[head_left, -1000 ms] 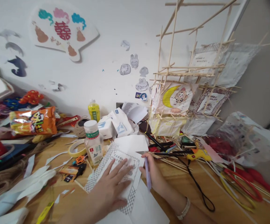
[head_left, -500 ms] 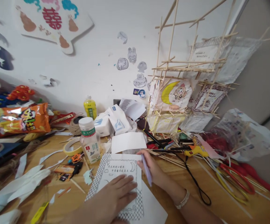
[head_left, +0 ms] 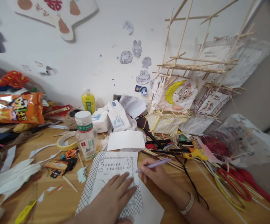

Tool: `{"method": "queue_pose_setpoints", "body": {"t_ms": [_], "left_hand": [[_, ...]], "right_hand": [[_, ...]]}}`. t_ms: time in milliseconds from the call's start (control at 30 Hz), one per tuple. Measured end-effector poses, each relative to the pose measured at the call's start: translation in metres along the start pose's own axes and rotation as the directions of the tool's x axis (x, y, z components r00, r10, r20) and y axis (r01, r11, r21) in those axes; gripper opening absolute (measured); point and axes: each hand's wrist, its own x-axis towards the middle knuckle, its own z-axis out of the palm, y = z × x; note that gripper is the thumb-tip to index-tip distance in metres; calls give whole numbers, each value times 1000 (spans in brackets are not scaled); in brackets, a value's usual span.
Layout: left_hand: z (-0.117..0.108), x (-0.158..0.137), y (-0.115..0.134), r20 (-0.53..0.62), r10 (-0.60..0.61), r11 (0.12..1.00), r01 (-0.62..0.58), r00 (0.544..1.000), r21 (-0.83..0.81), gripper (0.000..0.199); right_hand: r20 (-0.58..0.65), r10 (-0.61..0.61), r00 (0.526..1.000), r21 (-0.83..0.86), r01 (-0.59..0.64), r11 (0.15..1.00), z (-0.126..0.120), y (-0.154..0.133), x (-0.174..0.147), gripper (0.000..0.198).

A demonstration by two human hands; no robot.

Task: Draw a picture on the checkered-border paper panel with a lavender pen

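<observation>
A sheet of paper [head_left: 95,174] with an inked drawing lies before me: a cross-hatched border, a moon, small clouds and two lines of handwriting. My left hand [head_left: 112,196] rests flat on it with fingers spread, hiding its lower middle. In my right hand [head_left: 154,174] is a light purple pen [head_left: 157,163], gripped between thumb and fingers, its tip at the right edge of the drawing. I cannot tell whether the tip touches. Beneath the drawing, a plain white sheet [head_left: 152,202] sticks out to the right. Another blank white paper [head_left: 126,140] lies just behind.
A clear plastic bottle [head_left: 85,137] and a tape roll [head_left: 66,141] stand left of the drawing. Behind are tissue packs [head_left: 118,116] and a wooden stick frame [head_left: 191,67] with drawings. A yellow glue gun [head_left: 195,152] and red-handled scissors [head_left: 237,183] lie right; an orange snack bag [head_left: 15,107] sits left.
The pen has swung from pointing down beside my right hand to a writing hold, with its tip brought to the drawing's right edge. My left hand stays flat on the paper. The view has shifted slightly.
</observation>
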Motion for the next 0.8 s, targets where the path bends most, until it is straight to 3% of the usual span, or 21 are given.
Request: {"method": "queue_pose_setpoints", "body": {"t_ms": [200,333,567,800], "left_hand": [[-3,-2,4,57,11,987,-20,998,160,59],[-2,-6,1,44,28,986,-35,999,164,56],[0,-4,-2,116,15,994,-27,993,106,66],[0,-1,-4,147,12,997,-23,989,74,61]], "right_hand": [[2,52,999,69,-52,996,5,10,4,35],[-41,95,995,37,-94,995,8,7,2,37],[-13,16,1000,-63,-17,998,13,6,0,31],[24,-42,999,-234,47,971,10,8,-3,30]]}}
